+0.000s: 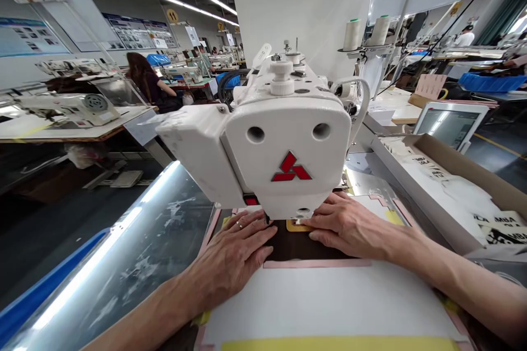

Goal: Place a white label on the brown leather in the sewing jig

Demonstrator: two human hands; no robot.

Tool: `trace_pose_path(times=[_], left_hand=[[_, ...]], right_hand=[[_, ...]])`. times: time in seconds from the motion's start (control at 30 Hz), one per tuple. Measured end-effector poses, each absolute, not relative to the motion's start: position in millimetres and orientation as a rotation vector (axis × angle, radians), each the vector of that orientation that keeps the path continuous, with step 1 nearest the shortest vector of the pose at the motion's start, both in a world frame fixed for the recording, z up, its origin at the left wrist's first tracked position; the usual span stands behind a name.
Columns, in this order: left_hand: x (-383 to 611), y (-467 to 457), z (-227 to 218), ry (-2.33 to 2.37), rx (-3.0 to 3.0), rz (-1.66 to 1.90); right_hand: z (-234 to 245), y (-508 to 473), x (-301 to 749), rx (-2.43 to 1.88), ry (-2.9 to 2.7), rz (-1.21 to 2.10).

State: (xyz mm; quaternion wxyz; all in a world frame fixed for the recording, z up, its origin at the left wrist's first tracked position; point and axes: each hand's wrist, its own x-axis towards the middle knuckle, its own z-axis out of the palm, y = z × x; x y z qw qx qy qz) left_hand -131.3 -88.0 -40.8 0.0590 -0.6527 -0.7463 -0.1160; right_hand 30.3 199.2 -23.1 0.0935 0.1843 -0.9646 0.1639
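Dark brown panel (307, 244) lying flat in a pink-edged opening of white template board (317, 301), directly below front of sewing machine head (288, 137). Far part of panel hidden behind machine head; needle + presser foot not visible. Small yellow piece (297, 226) on panel btwn both hands, partly covered by R hand (349, 225). Pink strip (317, 264) along near edge of panel.

L hand (230, 255), ring on one finger, flat on template at panel's left side; grip spread, palm down, no pinch. R hand likewise flat, at panel's right side; grip spread, nothing pinched. Hands close together but not touching.

To the right, cardboard tray (436, 175) of white pieces w/ black lettering, words cut off + only partly legible. Behind it, tablet screen (450, 125), display washed out by glare. Two thread cones (352, 34) (381, 30) on stand above machine. To the left, clear plastic sheet (123, 230) w/ blue edge, heavy glare. Farther left, seated co-worker (144, 82) near another tabletop (61, 129), hands too far off to make out.
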Motion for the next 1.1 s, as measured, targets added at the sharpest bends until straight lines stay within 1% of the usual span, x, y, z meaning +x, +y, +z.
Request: trace_pose_path(times=[0.2, 0.4, 0.57, 0.67, 0.77, 0.9, 1.1], left_hand=[[-131, -93, -40, -2.257, -1.978, -0.331], [-138, -137, -35, -2.284, -1.991, -0.281], [-138, -158, -28, -2.332, -1.959, -0.395], [-133, -142, -22, -2.296, -1.937, -0.486], [-125, -114, -17, -2.238, -2.034, -0.48], [-116, -84, -15, -2.216, -2.145, -0.339], [-114, -73, -16, -2.149, -2.18, -0.21]], right_hand=[[-26, 203, 39, 0.556, -2.835, 0.489], [-28, 183, 50, 0.61, -2.856, 0.483], [-29, 164, 60, 0.551, -2.888, 0.445], [-29, 157, 61, 0.545, -2.88, 0.44], [-29, 154, 59, 0.552, -2.9, 0.433], [-30, 152, 58, 0.499, -2.913, 0.41], [-28, 152, 59, 0.522, -2.953, 0.433]])
